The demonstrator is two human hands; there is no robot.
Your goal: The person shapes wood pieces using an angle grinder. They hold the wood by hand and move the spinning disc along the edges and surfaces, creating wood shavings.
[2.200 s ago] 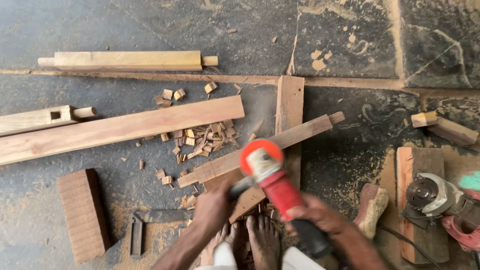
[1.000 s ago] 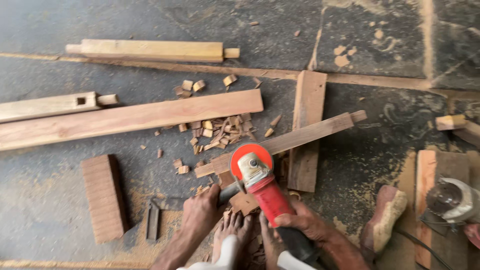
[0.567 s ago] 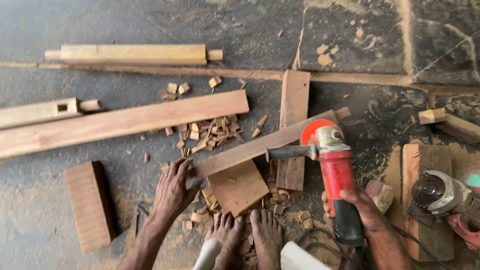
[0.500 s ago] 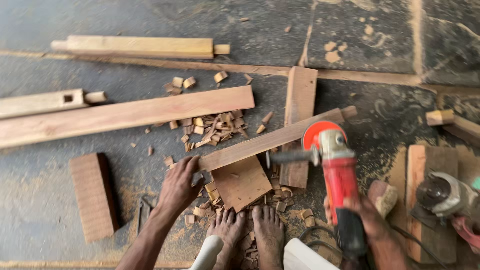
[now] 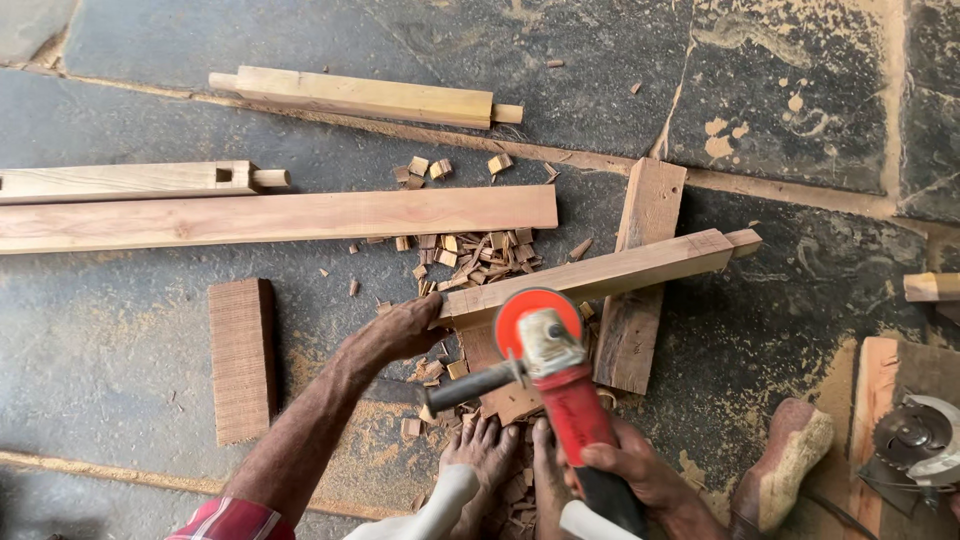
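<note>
- Gripping the red angle grinder with its orange disc guard [image 5: 548, 350] in my closed right hand [image 5: 625, 470], I should keep the disc flat and steady.
- My left hand [image 5: 400, 332] presses, fingers curled, on the near end of the long pale wooden rail [image 5: 600, 275], which lies across a short brown plank [image 5: 640, 270].
- Dark stone floor [image 5: 120, 330], sawdust and wood chips [image 5: 470, 255] all around.

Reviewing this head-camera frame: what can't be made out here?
- Disc of the red angle grinder: hidden under its red guard; spinning or touching wood cannot be told.
- Near end of the angled wooden piece: covered by the left hand and the grinder.
- Right hand: fingers wrap the grinder body, wrist cut by the bottom edge.
- Circular saw: cut off by the right edge.
</note>
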